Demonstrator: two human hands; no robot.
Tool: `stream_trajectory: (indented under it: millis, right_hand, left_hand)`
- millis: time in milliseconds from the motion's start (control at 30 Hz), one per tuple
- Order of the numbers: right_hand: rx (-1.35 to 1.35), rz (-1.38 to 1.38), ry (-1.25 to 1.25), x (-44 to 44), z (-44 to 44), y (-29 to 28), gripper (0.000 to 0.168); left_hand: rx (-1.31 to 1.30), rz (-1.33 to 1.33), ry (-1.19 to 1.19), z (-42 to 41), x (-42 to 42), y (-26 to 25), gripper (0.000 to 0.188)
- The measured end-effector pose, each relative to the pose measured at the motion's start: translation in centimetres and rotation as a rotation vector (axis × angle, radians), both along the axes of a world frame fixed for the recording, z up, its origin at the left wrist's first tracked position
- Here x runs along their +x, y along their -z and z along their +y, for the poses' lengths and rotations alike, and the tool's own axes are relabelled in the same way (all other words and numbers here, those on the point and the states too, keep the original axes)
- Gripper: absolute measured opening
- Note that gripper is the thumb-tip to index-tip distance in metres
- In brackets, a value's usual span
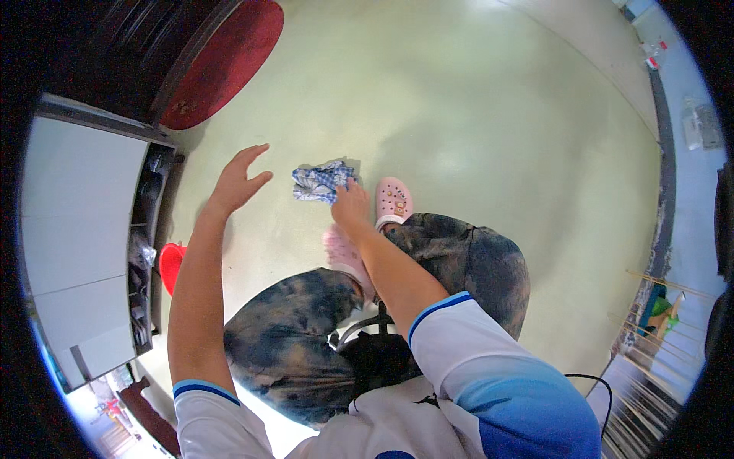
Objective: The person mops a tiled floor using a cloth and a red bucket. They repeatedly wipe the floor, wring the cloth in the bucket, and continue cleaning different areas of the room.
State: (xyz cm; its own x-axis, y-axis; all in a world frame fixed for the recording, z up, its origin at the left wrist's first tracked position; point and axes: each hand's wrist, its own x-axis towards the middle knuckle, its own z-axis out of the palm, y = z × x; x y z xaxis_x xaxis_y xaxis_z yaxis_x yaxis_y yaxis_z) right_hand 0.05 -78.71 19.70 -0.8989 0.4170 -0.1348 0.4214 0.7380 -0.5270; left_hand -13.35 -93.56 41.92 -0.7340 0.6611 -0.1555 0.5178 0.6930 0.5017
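Note:
A crumpled blue-and-white patterned cloth (321,179) lies on the pale floor in front of my feet. My right hand (351,203) reaches down to its near right edge, fingertips over the fabric. Blur hides whether those fingers pinch it. To the left of the cloth, my left hand (238,179) is raised, its thumb and fingers apart around nothing. Just right of my right hand is a pink clog (394,195) with small charms. The other pink clog (344,249), blurred, is partly behind my right forearm.
A white cabinet (80,206) with dark open shelves stands at left, a red plastic object (171,265) beside it. Beyond is a red rounded mat (229,63) by a dark door (114,51). Thin rack bars (648,367) and a black cable (602,384) are at lower right.

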Motion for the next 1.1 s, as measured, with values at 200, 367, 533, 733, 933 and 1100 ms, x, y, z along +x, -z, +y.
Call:
stream_trajectory:
  millis: [200,367,533,733,933,1100]
  right_hand:
    - [0.043,-0.156,-0.090,5.1,2.0,-1.0,0.038]
    - [-0.017,-0.066,-0.192,3.2,-0.4,-0.3,0.045]
    - [-0.101,0.020,-0.381,-2.5,-4.3,2.5,0.049]
    - [0.079,0.179,-0.643,-8.7,-6.4,5.9,0.051]
    - [0.155,0.067,-0.798,-10.5,0.1,12.9,0.046]
    - [0.182,0.135,-0.268,-7.4,10.4,12.6,0.052]
  left_hand:
    - [-0.013,-0.172,-0.030,-4.3,2.4,4.0,0.061]
    - [-0.004,-0.363,-0.229,-13.8,3.2,13.4,0.061]
    - [-0.001,-0.557,-0.485,-17.9,5.0,23.8,0.059]
    - [0.247,-0.416,-0.831,-13.0,8.2,31.9,0.049]
    - [0.191,-0.364,-0.777,-3.6,8.1,33.3,0.053]
    - [0.078,-0.335,-0.726,-1.7,5.2,32.6,0.050]
